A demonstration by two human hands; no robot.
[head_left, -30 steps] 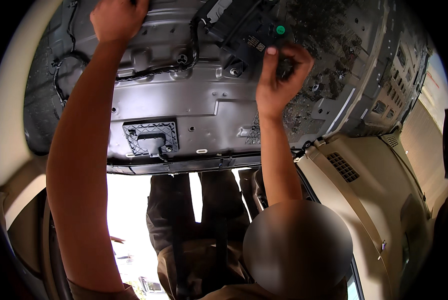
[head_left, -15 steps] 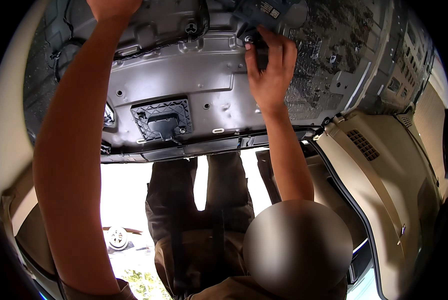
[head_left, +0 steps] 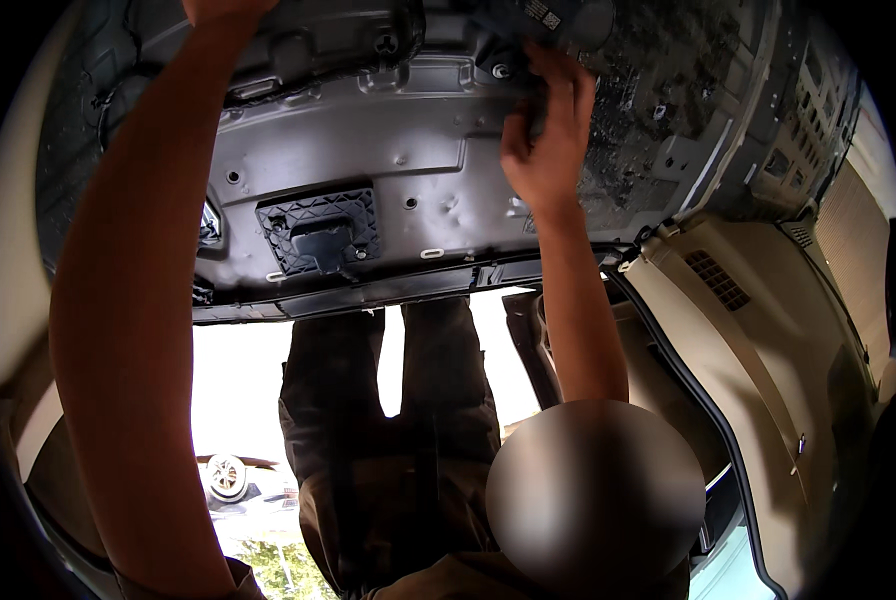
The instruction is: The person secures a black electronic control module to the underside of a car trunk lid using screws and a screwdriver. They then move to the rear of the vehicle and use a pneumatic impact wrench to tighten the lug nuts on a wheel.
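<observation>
Draws thumb of R hand (head_left: 556, 140) back from bolt (head_left: 501, 71) beside black module (head_left: 575, 22) on grey metal panel (head_left: 338, 165), apparently not gripping bolt now, w/ fingers loosely curled, while reaching up-frame w/ L hand (head_left: 226, 8), mostly cut off, so can't tell its grip.

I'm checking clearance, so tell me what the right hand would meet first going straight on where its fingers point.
Probably the dark module at the picture's top edge, just ahead of the right hand; depth is unclear, so they may be touching.
</observation>
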